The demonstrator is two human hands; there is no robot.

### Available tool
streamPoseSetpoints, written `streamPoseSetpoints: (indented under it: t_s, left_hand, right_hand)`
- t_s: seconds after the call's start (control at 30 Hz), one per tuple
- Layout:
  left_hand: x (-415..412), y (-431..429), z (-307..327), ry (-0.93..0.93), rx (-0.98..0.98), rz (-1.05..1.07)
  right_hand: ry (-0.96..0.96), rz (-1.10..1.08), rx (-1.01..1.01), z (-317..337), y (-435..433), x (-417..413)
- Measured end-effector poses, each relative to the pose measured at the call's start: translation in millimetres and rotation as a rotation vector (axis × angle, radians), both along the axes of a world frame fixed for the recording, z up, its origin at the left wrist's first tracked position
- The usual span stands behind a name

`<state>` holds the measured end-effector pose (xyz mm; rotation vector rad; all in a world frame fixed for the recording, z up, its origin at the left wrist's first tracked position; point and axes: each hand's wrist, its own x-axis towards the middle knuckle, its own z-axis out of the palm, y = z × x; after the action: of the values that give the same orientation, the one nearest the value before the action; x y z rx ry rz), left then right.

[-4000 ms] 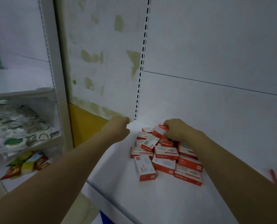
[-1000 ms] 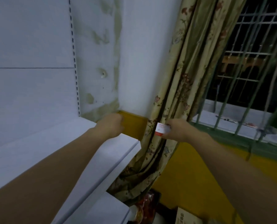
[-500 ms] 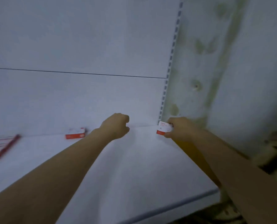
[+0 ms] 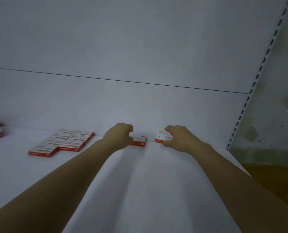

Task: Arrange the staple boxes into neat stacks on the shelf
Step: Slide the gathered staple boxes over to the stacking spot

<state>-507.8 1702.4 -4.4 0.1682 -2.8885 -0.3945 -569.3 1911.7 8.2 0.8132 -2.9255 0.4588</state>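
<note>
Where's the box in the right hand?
Head view, right of centre: the held box is pinched by the right hand at the back of the shelf, right of a lone box.

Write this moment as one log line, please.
right hand: holds box | left hand: curled, by lone box | shelf: flat block of boxes at left

The shelf [image 4: 148,182] and its back panel [image 4: 123,47] looked smooth, matt white. The staple boxes [image 4: 62,142] seemed printed cardboard. The wall [image 4: 274,115] was rough, stained plaster.
</note>
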Motion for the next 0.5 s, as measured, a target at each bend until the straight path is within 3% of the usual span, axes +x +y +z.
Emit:
streamPoseSetpoints:
  t_s: [0.2,0.5]
  left_hand:
    - [-6,-9,-9,0.054,0.056,-0.042]
    - [-15,8,-29,0.340,0.316,-0.167]
  right_hand:
    - [0.055,0.074,-0.126,-8,-35,-1]
    - [0.102,0.107,-0.384,-32,-56,2]
